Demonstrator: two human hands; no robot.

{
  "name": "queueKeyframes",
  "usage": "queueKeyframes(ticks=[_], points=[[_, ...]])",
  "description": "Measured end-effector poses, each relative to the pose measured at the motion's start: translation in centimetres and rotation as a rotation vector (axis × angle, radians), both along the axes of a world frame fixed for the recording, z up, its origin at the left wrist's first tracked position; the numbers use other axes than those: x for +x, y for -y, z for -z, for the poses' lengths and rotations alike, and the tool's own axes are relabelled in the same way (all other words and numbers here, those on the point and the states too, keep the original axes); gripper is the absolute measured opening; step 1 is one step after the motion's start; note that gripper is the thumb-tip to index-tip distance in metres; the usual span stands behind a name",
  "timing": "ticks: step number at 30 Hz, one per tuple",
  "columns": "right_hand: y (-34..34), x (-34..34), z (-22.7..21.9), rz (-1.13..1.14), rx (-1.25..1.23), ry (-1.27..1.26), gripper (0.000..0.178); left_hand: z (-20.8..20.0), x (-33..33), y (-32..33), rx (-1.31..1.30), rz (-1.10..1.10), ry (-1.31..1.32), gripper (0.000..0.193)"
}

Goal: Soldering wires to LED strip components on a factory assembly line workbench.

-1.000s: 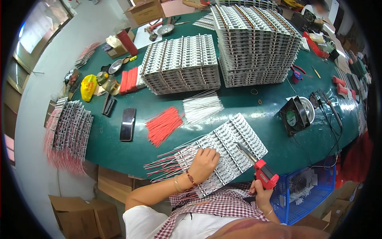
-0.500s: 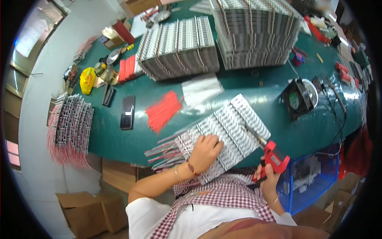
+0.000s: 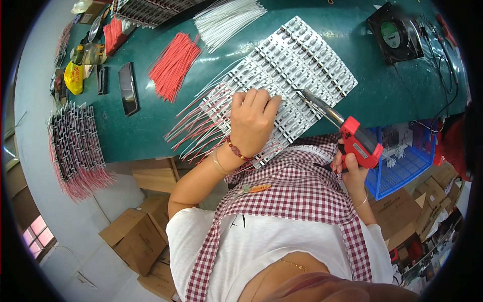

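Note:
My right hand (image 3: 353, 171) is wrapped round the handle of a red soldering gun (image 3: 361, 143). The gun's metal tip points left and meets or hovers just over a panel of small white circuit boards (image 3: 314, 55); contact cannot be told. The panel lies tilted at the table's near edge. Red and white wires (image 3: 193, 126) stick out from its left side. My left hand (image 3: 253, 121) rests on the panel with fingers curled down, closed; what its fingertips pinch is hidden beneath them. Beyond lie a bundle of red wires (image 3: 174, 66) and a bundle of white wires (image 3: 229, 22).
A phone (image 3: 128, 89) and a yellow packet (image 3: 73, 78) lie on the green table (image 3: 402, 95). Wired boards (image 3: 75, 146) are stacked at its left edge. At the right stand a black fan (image 3: 395, 32) and, lower, a blue crate (image 3: 402, 173). Cardboard boxes (image 3: 136, 241) stand below.
The view has tipped down toward me, so the table's things sit higher in the picture. The soldering gun's tip has come closer to my left hand's fingers.

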State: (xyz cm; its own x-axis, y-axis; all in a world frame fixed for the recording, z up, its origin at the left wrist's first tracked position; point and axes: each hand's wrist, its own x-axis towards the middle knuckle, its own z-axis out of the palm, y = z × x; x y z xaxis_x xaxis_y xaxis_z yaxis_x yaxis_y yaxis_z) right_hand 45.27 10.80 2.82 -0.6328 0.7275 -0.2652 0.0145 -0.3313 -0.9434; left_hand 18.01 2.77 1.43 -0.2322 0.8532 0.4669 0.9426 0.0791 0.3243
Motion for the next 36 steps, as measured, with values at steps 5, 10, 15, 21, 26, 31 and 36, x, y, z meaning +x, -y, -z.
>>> queueKeyframes(ticks=[5,10,15,21,26,31,36], points=[[0.7,0.1,0.7,-0.048,0.134,0.15,0.043,0.2,0.0,-0.1,-0.031,-0.008,-0.034,0.017],[0.6,0.5,1.7,-0.083,0.213,0.228,0.032,0.3,0.0,-0.3,-0.048,-0.011,-0.037,0.018],[0.2,1.1,2.2,-0.199,0.479,0.342,0.026,0.1,-0.1,-0.5,-0.051,0.003,-0.036,0.02],[0.3,1.2,1.3,-0.138,0.424,0.298,0.033,0.0,-0.1,-0.4,-0.069,0.003,-0.035,0.02],[0.2,1.3,1.5,-0.158,0.391,0.281,0.038,0.2,-0.4,-0.2,-0.065,0.018,-0.007,0.021],[0.2,1.3,1.8,-0.109,0.351,0.316,0.021,0.5,-0.5,-0.1,-0.062,0.055,-0.006,0.021],[0.0,1.1,2.1,-0.161,0.443,0.36,0.02,0.5,-0.3,-0.3,-0.068,0.025,-0.006,0.019]])
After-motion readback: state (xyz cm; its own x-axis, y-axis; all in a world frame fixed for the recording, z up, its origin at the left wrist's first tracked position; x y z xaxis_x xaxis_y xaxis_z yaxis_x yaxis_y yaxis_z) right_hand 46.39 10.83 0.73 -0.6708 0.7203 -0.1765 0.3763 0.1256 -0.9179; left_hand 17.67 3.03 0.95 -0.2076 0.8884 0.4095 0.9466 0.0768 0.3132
